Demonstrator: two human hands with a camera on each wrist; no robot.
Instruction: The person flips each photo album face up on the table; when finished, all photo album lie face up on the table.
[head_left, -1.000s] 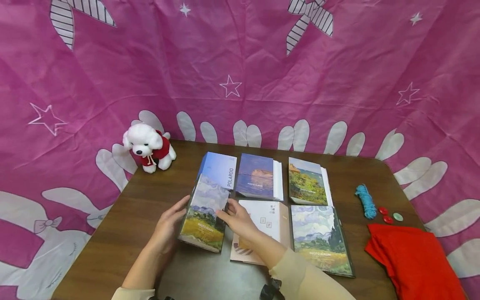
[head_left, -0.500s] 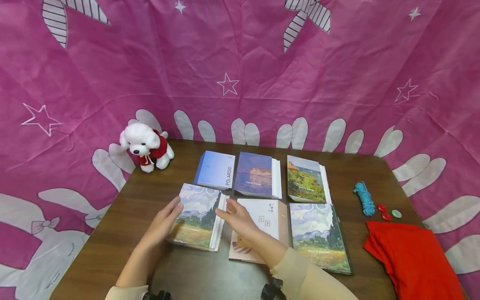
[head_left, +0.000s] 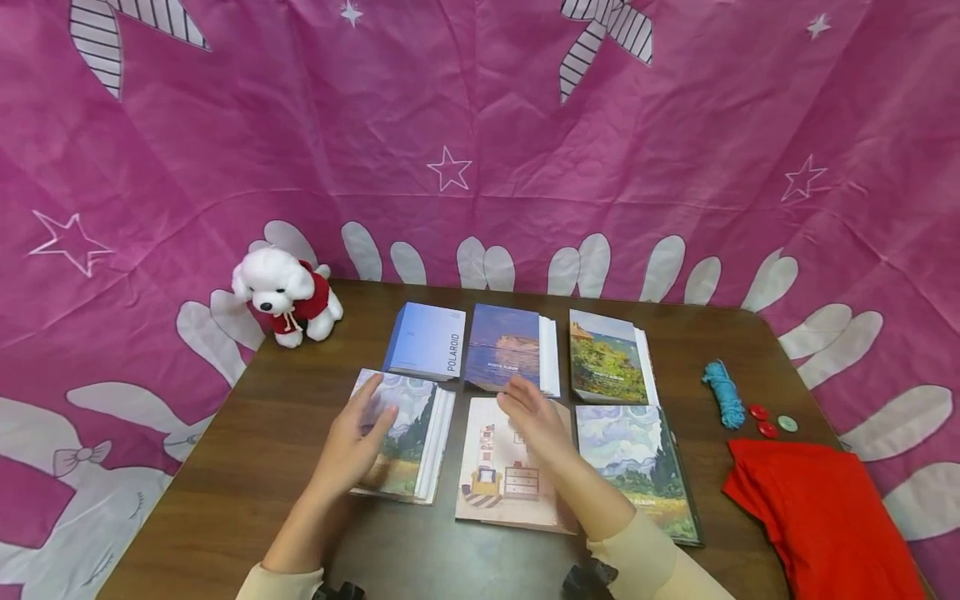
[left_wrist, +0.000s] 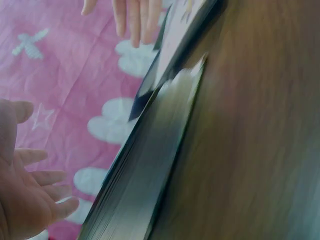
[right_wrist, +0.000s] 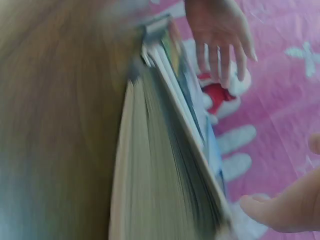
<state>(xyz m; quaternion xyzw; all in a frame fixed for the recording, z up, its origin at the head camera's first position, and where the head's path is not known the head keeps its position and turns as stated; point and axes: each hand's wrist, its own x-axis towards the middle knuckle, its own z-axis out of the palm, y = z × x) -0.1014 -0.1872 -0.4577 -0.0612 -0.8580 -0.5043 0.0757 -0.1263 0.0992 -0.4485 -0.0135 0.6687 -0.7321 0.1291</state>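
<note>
- The left hand (head_left: 352,446) is hovering over, or perhaps lightly touching, the near-left album (head_left: 401,433); its fingers (head_left: 371,400) are lying straight and slightly spread, holding nothing.
- That album is lying flat on the brown surface (head_left: 247,467), cover up, its page edges facing right.
- The right hand (head_left: 536,421) is hanging over the far end of the middle album (head_left: 502,471), the pale one with a drawn room on its cover; its fingers (head_left: 513,392) are relaxed and open, holding nothing. Whether they are touching the cover cannot be told.
- The middle album is lying just beside the near-left one, with a narrow strip of surface between them.
- Another painted album (head_left: 637,467) is lying just right of the middle one, partly behind the right forearm.
- Three more are sitting in a far row: a blue Polaroid album (head_left: 427,340), a seascape album (head_left: 506,346) and a garden album (head_left: 607,367).
- A white plush dog (head_left: 281,292) in a red top is sitting at the far left corner.
- On the right, a blue cord bundle (head_left: 723,392), three buttons (head_left: 768,421) and a red cloth (head_left: 817,500) are lying well apart from the hands.
- Both wrist views are blurred, showing only album edges and open fingers.
</note>
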